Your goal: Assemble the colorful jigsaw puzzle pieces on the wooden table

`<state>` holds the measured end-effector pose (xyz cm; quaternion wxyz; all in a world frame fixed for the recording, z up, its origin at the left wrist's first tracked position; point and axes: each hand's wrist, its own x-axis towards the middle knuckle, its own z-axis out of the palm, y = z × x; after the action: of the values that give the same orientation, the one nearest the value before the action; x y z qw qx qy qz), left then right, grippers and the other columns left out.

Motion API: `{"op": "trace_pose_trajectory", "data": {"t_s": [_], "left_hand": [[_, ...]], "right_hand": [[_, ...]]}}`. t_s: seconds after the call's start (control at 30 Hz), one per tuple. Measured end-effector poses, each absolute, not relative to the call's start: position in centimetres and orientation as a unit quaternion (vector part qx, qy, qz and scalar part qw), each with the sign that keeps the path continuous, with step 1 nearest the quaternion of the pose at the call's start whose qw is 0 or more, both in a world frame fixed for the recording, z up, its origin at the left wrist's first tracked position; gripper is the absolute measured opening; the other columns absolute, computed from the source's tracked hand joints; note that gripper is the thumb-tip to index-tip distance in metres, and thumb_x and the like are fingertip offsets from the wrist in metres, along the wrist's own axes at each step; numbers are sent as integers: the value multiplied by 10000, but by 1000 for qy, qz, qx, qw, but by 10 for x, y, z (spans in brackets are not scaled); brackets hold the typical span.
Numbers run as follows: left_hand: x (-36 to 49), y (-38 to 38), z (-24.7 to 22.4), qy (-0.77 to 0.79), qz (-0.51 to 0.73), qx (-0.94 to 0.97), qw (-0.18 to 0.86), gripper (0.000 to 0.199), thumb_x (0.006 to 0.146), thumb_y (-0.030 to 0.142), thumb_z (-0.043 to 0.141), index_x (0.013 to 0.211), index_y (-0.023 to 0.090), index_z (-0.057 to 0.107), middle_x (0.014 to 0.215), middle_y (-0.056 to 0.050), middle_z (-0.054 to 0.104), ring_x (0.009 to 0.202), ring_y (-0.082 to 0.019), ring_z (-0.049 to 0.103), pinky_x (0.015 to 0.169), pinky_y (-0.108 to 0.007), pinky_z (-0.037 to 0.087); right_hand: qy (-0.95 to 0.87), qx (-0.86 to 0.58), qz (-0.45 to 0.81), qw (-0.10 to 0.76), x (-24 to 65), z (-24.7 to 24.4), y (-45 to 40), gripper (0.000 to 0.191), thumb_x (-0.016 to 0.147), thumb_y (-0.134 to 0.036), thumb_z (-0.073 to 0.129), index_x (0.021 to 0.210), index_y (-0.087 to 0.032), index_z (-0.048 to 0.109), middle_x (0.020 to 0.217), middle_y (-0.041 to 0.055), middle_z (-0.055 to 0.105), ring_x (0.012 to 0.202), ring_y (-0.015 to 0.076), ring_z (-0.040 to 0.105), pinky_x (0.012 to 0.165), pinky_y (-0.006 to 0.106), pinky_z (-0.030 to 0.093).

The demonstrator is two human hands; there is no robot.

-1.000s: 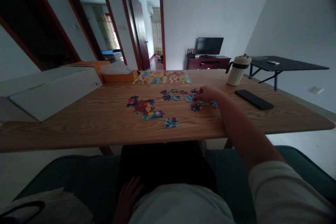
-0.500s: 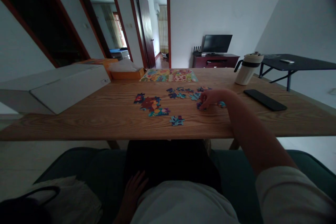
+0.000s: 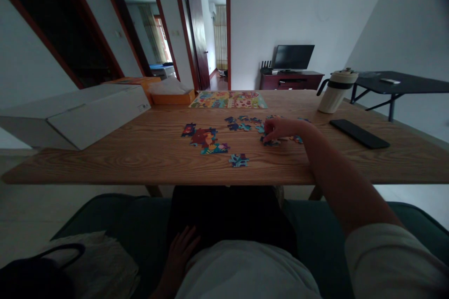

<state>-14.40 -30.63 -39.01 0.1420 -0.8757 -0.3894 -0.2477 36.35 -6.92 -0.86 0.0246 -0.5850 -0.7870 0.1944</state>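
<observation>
My right hand [image 3: 276, 128] reaches over the loose jigsaw pieces on the right side of the wooden table. Its fingers are closed in a pinch at a dark puzzle piece [image 3: 269, 141], partly hidden below them. My left hand [image 3: 183, 246] rests on my lap with its fingers stretched out, holding nothing. Left of the loose pieces lies a joined puzzle section [image 3: 204, 137] in red, blue and teal. A small blue cluster of pieces [image 3: 239, 160] sits nearer the table's front edge. Several loose pieces [image 3: 244, 127] are spread behind and beside my right hand.
A colourful picture sheet [image 3: 228, 100] lies at the back of the table [image 3: 140, 163]. To the left are a white box [image 3: 101, 119] and an orange box [image 3: 173, 98]. On the right stand a cream jug [image 3: 335, 96] and a dark phone-like slab [image 3: 359, 133].
My right hand has shifted slightly left over the loose pieces, with its fingers still low at the table. The view has turned a little; my left hand stays on my lap.
</observation>
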Motion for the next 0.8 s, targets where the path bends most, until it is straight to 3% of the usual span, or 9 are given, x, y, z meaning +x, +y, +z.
{"op": "trace_pose_trajectory", "data": {"t_s": [0.37,0.47,0.67,0.8], "left_hand": [[-142,-310,-390,-407,-245,-872,117,441,1051,301,473,1480,284,576,1530,-104,579,1465,-276,470,1143,-488,419],[-143,-309,-390,-397,-250,-875,119,439,1067,357,462,1482,268,577,1527,-117,580,1470,-283,464,1142,-490,424],[-136,-314,-383,-428,-258,-863,78,443,1091,422,385,1473,326,588,1519,-92,591,1465,-279,475,1153,-510,424],[-136,-317,-389,-430,-265,-859,89,419,1081,408,417,1429,313,631,1510,-90,602,1447,-279,497,1135,-506,445]], "right_hand": [[-798,-534,277,33,366,-8,-69,320,823,-439,749,1055,-220,746,939,55,776,863,221,702,757,305,529],[-799,-544,252,45,367,-10,-67,266,885,-388,677,1076,-223,760,928,44,782,853,213,705,762,301,533],[-788,-580,135,157,346,-20,-56,290,954,-391,621,1141,-228,772,1104,74,787,933,229,705,849,321,531],[-803,-565,115,150,330,-23,-49,361,985,-415,584,1249,-235,752,1110,78,791,947,239,712,868,323,531]]}}
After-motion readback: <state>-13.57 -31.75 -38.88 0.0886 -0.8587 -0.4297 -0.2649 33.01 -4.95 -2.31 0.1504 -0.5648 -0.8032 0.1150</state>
